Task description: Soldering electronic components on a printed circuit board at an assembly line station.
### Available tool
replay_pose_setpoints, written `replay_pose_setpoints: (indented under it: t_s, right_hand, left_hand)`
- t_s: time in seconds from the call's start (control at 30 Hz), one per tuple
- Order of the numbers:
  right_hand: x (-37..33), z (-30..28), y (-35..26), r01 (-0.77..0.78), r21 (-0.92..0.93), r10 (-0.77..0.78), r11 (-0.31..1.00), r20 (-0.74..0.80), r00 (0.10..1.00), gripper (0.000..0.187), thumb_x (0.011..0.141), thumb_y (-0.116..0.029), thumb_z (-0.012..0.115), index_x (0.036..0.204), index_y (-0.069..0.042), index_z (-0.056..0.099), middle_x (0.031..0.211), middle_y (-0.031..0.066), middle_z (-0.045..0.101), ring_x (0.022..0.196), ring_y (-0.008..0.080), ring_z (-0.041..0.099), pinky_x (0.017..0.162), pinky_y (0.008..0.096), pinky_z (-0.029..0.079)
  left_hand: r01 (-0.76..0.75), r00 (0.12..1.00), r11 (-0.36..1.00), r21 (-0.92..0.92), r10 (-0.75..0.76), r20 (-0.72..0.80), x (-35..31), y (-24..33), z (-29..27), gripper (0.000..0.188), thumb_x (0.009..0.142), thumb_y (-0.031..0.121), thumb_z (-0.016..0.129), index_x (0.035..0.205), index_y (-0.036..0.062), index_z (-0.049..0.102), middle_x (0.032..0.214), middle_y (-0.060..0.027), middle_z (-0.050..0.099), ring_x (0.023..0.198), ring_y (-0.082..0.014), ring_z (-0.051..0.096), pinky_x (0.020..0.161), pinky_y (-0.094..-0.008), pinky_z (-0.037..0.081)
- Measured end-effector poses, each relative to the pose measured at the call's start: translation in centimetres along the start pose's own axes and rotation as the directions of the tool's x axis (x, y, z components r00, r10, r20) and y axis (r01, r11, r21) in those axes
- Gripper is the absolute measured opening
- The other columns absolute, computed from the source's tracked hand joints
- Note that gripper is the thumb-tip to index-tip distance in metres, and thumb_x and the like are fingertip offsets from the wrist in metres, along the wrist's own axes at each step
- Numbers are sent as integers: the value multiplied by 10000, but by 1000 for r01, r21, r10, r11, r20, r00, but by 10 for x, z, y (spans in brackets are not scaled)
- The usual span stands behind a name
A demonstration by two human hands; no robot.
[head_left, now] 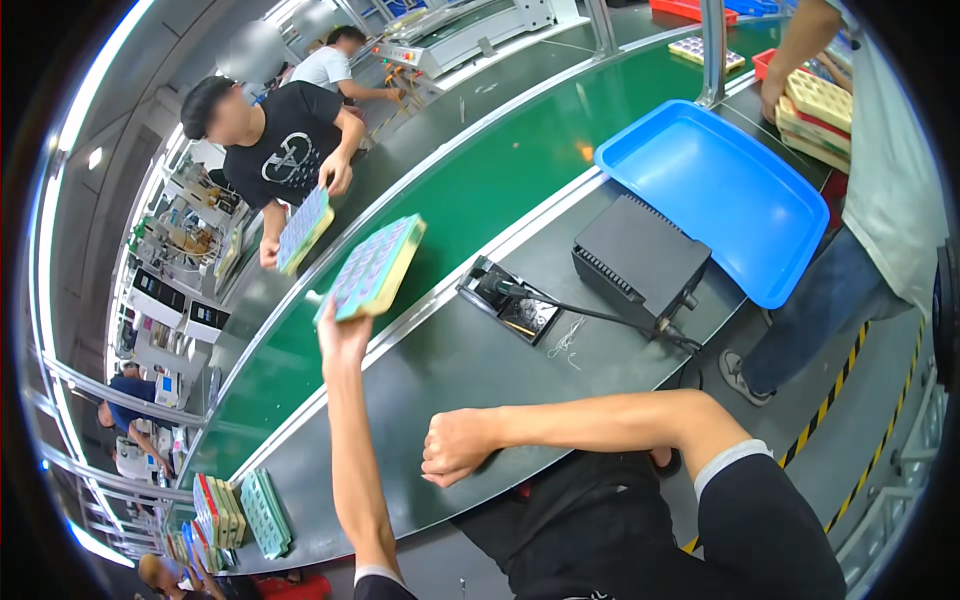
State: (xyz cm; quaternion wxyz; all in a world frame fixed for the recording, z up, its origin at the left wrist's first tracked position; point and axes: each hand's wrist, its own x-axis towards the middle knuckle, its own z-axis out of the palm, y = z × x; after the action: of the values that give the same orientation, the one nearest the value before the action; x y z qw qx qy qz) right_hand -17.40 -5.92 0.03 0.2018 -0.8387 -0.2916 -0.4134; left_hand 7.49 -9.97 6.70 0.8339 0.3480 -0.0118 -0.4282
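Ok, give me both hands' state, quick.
Left hand: closed on the near end of a yellow-edged tray, holding it.
Right hand: closed in a fist, nothing visible in it.

Looks down and forward from the head through an upright fisheye. Shows close the left hand [345, 340] between eight and nine o'clock, the right hand [460, 447] at six. Bends the green conveyor [500, 175], farther off, from eight o'clock round past one.
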Motion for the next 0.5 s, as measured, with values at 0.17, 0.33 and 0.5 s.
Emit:
replay_pose_setpoints:
  t_s: [0.17, 0.33, 0.5]
  right_hand:
    - [-6, 3, 3, -22, 5, 22, 1000, 65, 998, 380, 880, -264, 613, 548, -108, 514, 507, 48, 543, 485, 243, 583, 456, 380, 440]
    - [-2, 4, 6, -101, 87, 92, 991, 102, 990, 398, 875, -292, 568, 537, -82, 565, 517, 98, 582, 508, 310, 605, 494, 424, 468]
    - [-6, 13, 11, -106, 93, 105, 990, 16, 994, 383, 887, -303, 557, 580, -73, 564, 557, 100, 582, 534, 312, 601, 511, 421, 477]
  left_hand:
    - [106, 993, 994, -19, -107, -48, 76, -76, 57, 389, 1047, 260, 447, 1320, -15, 481, 1379, -184, 532, 1281, -349, 502, 1115, -545, 374]
    - [142, 990, 988, -55, -142, 5, 141, -120, 85, 417, 1062, 325, 412, 1355, 36, 481, 1415, -140, 522, 1331, -350, 463, 1144, -574, 320]
    - [153, 988, 976, -157, -155, -1, 156, -163, 106, 403, 1057, 316, 435, 1364, 60, 489, 1419, -117, 526, 1337, -353, 458, 1159, -580, 292]
